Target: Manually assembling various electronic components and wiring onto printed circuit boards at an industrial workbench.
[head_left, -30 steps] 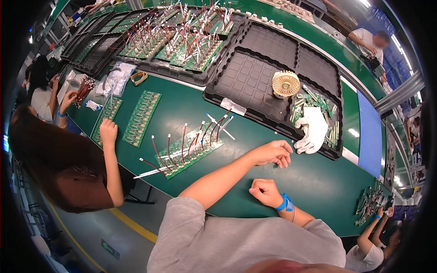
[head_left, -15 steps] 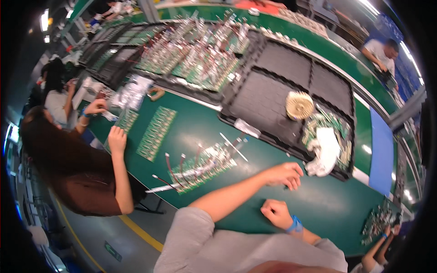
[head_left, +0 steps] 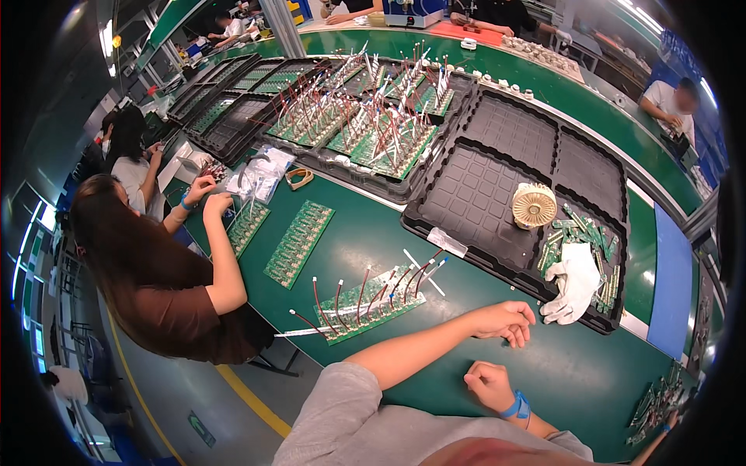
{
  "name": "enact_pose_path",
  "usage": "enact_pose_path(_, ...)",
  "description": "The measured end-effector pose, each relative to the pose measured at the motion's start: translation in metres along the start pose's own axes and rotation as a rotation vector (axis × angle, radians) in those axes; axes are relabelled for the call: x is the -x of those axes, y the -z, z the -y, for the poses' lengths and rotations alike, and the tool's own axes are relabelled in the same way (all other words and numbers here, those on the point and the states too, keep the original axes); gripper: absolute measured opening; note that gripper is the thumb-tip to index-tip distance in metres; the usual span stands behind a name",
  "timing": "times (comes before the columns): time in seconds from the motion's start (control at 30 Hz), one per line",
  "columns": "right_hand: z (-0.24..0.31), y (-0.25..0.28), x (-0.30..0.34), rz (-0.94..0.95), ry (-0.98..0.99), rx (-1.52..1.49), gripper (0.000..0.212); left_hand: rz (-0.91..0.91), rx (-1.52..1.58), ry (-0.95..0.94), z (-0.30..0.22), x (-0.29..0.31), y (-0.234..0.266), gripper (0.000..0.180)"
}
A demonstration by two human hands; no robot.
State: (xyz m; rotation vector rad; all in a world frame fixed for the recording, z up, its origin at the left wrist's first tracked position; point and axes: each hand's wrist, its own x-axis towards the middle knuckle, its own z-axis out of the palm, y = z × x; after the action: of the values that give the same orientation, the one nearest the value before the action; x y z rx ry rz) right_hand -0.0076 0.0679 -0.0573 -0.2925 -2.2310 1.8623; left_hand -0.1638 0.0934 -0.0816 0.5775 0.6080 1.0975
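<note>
My left hand [head_left: 505,322] rests over the green tabletop [head_left: 373,241], its fingers loosely bent and apart, with nothing visible in them. Nearer to me, my right hand [head_left: 489,386] is closed in a loose fist, and I see nothing in it. A blue wristband [head_left: 517,405] circles that wrist. To the left of my hands lies a green circuit board panel [head_left: 373,317] with red-black wires and white strips attached. A white glove [head_left: 573,283] lies beyond my left hand, on the front right corner of a black tray [head_left: 474,182].
The tray also carries a cream ribbed round part [head_left: 534,206] and small circuit boards [head_left: 583,233]. Wired boards fill another tray [head_left: 350,128]. A bare board panel [head_left: 299,242] and a tape roll [head_left: 298,179] lie farther left. A co-worker [head_left: 155,279] sits there; loose parts [head_left: 657,404] lie at right.
The whole view has shifted, so things sit lower and farther right in it. My hands keep nearly the same pose. The co-worker's hands have come closer together.
</note>
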Motion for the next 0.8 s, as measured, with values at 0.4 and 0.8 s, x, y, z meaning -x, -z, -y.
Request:
enact_pose_path(0.4,0.0020,-0.0003,0.0021,0.014,-0.031,0.004,0.017,0.003,-0.011,0.008,-0.0012,0.0012,-0.0027,0.023)
enact_pose_path(0.8,0.0011,0.0017,-0.0004,0.034,-0.001,0.033,0.014,0.007,0.008,0.013,-0.0001,0.0000,-0.0002,0.021)
